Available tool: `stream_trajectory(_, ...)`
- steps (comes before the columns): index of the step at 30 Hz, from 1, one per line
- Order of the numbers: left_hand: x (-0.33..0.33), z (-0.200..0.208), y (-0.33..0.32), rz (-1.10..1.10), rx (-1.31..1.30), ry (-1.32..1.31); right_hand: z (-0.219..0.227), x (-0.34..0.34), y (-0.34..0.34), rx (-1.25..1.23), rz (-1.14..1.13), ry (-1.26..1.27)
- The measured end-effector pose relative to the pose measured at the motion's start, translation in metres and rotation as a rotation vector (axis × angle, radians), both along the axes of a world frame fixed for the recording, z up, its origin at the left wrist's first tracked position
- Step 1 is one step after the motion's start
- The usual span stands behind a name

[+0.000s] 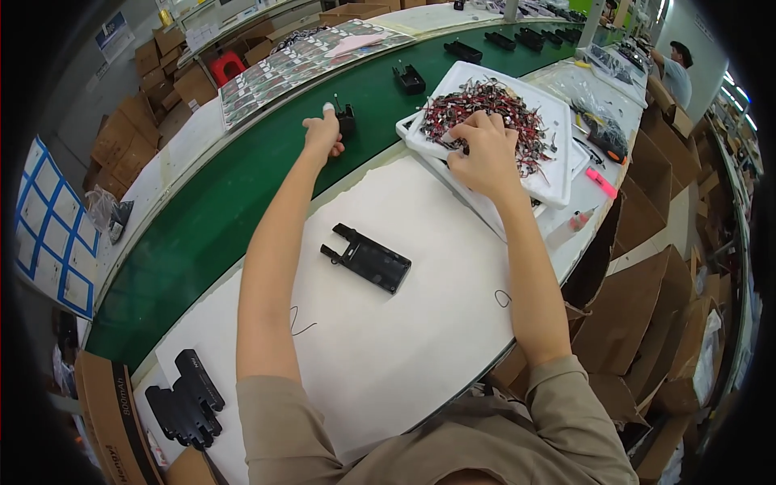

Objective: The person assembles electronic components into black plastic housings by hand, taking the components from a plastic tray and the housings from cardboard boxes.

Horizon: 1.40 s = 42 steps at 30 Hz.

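Over the green conveyor belt my left hand (322, 136) is closed on a black plastic housing (347, 121), which shows past its fingers. A white cover sits on one fingertip. My right hand (487, 153) reaches into a white foam tray (554, 190) heaped with small red-and-black wired parts (485, 101). Its fingers are bent together down at the pile, and what they pinch is hidden. On the white worktop between my forearms lies another black housing (372, 260), with two prongs at one end.
More black housings (410, 79) are spaced along the green belt (267, 162). Several black cases (186, 400) lie at the worktop's lower left. Right of the tray are a pink marker (600, 183) and a clear bottle (571, 229). Cardboard boxes (622, 315) stand beside the bench; a person (675, 73) sits farther off.
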State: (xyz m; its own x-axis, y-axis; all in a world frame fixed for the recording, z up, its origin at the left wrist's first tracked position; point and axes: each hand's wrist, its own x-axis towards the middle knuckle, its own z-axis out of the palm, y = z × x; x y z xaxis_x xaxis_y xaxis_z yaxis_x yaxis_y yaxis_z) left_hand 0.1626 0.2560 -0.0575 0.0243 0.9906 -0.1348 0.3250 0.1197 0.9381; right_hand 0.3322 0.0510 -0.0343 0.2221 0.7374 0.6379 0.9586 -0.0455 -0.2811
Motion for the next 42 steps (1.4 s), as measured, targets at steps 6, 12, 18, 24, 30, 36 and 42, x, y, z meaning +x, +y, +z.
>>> stream_trajectory(6, -0.043, 0.019, -0.009, -0.446, -0.162, -0.459, 0.001, 0.000, -0.001, -0.117, -0.068, -0.040)
stream_trajectory(12, -0.066, 0.034, -0.047, -0.592, -0.155, -0.284, 0.001, -0.006, 0.002, -0.148, -0.044, 0.064)
stream_trajectory(18, -0.079, 0.059, -0.126, -0.626, 0.435, 0.753, -0.007, 0.002, 0.006, -0.142, -0.034, 0.309)
stream_trajectory(24, -0.084, 0.069, -0.234, -0.798, 0.472, 1.059, -0.011, 0.012, 0.011, -0.108, -0.135, 0.356)
stream_trajectory(30, -0.071, 0.056, -0.233, -0.809, 0.450, 1.072, -0.006, 0.002, 0.010, -0.135, -0.171, 0.335)
stream_trajectory(36, -0.079, 0.054, -0.202, -0.934, 0.321, 0.860, 0.004, -0.004, 0.000, -0.180, -0.153, 0.237)
stream_trajectory(42, -0.079, 0.039, -0.188, -0.871, 0.575, 0.864, -0.004, 0.007, 0.004, -0.103, -0.107, 0.315)
